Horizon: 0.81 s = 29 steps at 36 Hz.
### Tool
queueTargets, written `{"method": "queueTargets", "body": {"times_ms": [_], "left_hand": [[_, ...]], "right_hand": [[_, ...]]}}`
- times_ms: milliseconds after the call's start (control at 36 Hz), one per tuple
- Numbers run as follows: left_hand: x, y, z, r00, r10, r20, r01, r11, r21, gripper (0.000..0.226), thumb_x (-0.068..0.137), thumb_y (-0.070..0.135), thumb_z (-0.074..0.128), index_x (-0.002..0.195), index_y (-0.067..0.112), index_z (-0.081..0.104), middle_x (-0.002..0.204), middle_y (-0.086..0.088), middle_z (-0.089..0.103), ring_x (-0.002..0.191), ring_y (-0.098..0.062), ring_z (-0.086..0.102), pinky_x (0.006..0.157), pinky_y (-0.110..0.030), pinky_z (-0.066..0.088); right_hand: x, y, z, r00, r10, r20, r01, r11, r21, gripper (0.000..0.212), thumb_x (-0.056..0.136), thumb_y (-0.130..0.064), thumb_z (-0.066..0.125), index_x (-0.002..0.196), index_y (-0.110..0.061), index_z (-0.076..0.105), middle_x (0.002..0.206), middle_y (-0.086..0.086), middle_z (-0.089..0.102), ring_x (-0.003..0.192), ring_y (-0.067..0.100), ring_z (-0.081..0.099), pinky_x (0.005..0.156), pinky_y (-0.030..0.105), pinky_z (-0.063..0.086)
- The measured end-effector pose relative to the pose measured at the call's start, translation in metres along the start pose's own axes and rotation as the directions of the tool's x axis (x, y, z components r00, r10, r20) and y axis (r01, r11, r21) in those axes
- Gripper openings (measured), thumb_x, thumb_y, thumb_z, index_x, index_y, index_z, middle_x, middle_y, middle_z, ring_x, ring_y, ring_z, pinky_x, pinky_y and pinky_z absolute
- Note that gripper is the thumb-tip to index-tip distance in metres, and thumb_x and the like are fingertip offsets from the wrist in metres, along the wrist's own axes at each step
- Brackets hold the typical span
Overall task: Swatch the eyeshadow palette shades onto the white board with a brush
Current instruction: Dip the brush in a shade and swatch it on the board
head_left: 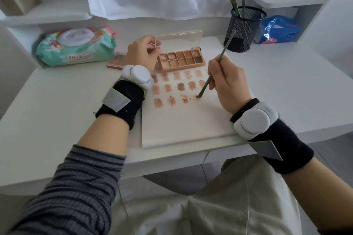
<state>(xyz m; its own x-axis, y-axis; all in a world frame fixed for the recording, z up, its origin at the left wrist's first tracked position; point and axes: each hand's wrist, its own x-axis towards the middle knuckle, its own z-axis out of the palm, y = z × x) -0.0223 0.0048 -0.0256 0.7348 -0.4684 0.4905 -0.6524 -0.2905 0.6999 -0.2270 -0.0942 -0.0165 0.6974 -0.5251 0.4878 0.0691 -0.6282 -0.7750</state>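
On the white worktop point(57, 101), the white board point(181, 126) lies before you, the eyeshadow palette point(181, 60) at its far edge. Your right hand point(227, 82) grasps the brush point(214, 68), tip on the third row; stroke short and lightly. Your left hand point(142, 51) pinches the lid point(179, 39).

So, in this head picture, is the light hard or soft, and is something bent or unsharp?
Head view: light is soft and even, shadows faint under the right hand and brush; no strong glare, only a mild sheen on the palette lid; the wide lens bows the desk edges and shelves; swatches on the white board look slightly soft.
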Motion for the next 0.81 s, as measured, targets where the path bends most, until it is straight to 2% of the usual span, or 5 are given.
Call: {"method": "queueTargets", "body": {"times_ms": [83,250,444,667,806], "left_hand": [[0.0004,-0.0005,0.0,1.0,0.001,0.0,-0.001,1.0,-0.001,0.011,0.084,0.01,0.062,0.094,0.009,0.066,0.098,0.001,0.07,0.087,-0.014,0.067,0.079,-0.032,0.055],[0.0009,-0.0012,0.0003,1.0,0.001,0.002,-0.001,1.0,-0.001,0.011,0.084,0.011,0.062,0.094,0.01,0.066,0.098,0.001,0.07,0.087,-0.013,0.067,0.078,-0.031,0.055],[0.0003,-0.0006,0.0002,1.0,-0.002,-0.001,0.002,1.0,-0.014,0.01,0.084,0.01,0.062,0.093,0.01,0.066,0.097,0.003,0.069,0.086,-0.012,0.067,0.08,-0.033,0.055],[0.0003,-0.0004,0.0004,1.0,-0.001,0.006,0.001,1.0,-0.014,0.011,0.084,0.01,0.061,0.094,0.008,0.066,0.094,0.006,0.067,0.084,-0.011,0.065,0.08,-0.03,0.054],[0.0006,-0.0004,0.001,1.0,-0.008,0.003,0.008,0.999,-0.033,0.012,0.084,0.009,0.061,0.094,0.008,0.066,0.095,0.003,0.069,0.084,-0.011,0.066,0.078,-0.025,0.053]], "right_hand": [[-0.0016,-0.0005,-0.0007,1.0,-0.004,0.007,0.004,1.0,0.008,0.032,0.094,-0.029,0.038,0.076,-0.005,0.048,0.05,-0.004,0.046,0.048,0.014,0.045,0.054,0.027,0.039],[0.0006,0.0005,0.0004,1.0,-0.009,-0.019,0.009,1.0,0.003,0.022,0.097,-0.021,0.039,0.079,-0.01,0.047,0.054,-0.004,0.051,0.051,0.01,0.048,0.055,0.018,0.04],[-0.0031,-0.0005,-0.0015,1.0,-0.025,0.013,0.025,1.0,0.002,0.032,0.095,-0.026,0.039,0.075,-0.003,0.048,0.05,-0.003,0.046,0.047,0.015,0.045,0.053,0.028,0.039],[-0.0012,-0.0013,0.001,0.999,-0.035,0.008,0.035,0.999,0.018,0.022,0.096,-0.023,0.04,0.075,-0.027,0.044,0.054,-0.006,0.051,0.051,0.011,0.049,0.056,0.024,0.041],[-0.0038,-0.0004,-0.0006,0.999,-0.041,0.025,0.041,0.999,0.001,0.027,0.094,-0.027,0.04,0.074,-0.01,0.048,0.049,-0.005,0.047,0.047,0.013,0.046,0.053,0.026,0.039]]}}
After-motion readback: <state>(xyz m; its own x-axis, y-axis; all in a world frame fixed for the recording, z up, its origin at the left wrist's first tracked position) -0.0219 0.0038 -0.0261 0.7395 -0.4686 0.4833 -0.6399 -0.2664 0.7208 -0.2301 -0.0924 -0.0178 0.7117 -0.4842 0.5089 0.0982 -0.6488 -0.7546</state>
